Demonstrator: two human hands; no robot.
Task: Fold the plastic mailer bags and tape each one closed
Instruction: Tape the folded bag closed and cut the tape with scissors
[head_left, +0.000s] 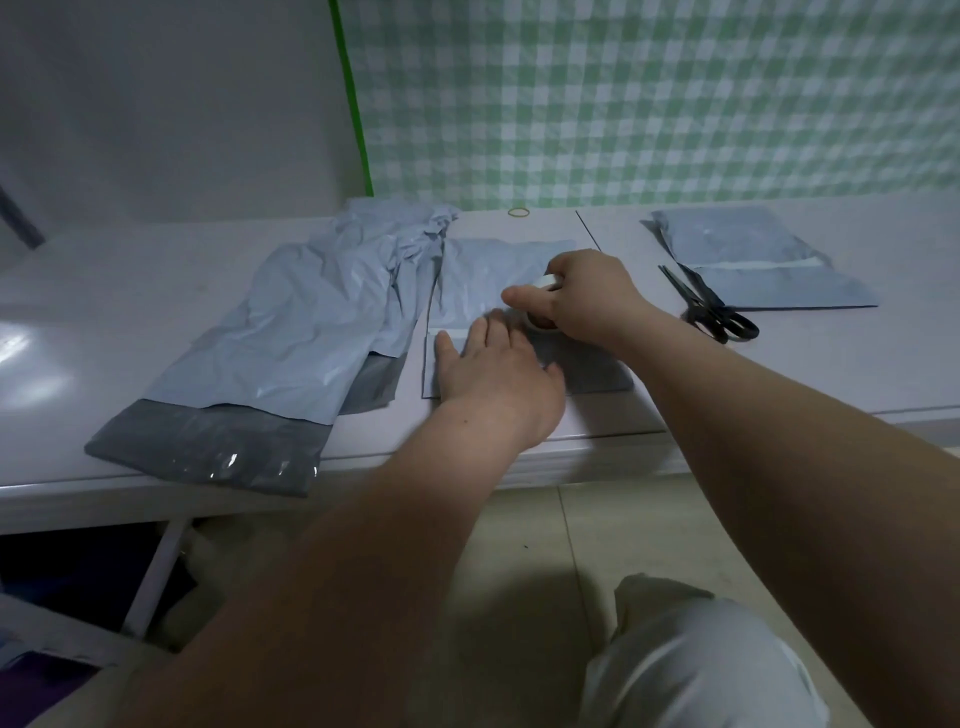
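Pale blue-grey folded plastic mailer bag (483, 275) lies flat on the pale worktop (779, 364). The left hand (493, 369) presses it with straight fingers, and the right hand (587, 296) grips a white tape roll (548, 283) just beyond them.

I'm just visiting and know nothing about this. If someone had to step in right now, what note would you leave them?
Left grip, a bare hand, presses flat on the folded mailer in the middle of the table.
Right grip holds the tape roll over that mailer's fold.
Scissors lie to the right; beyond them lies another folded mailer, seemingly finished.
Unfolded mailers are piled on the left.
Done: this bag folded, perhaps one finished.
Left: tape this one, then the pile.
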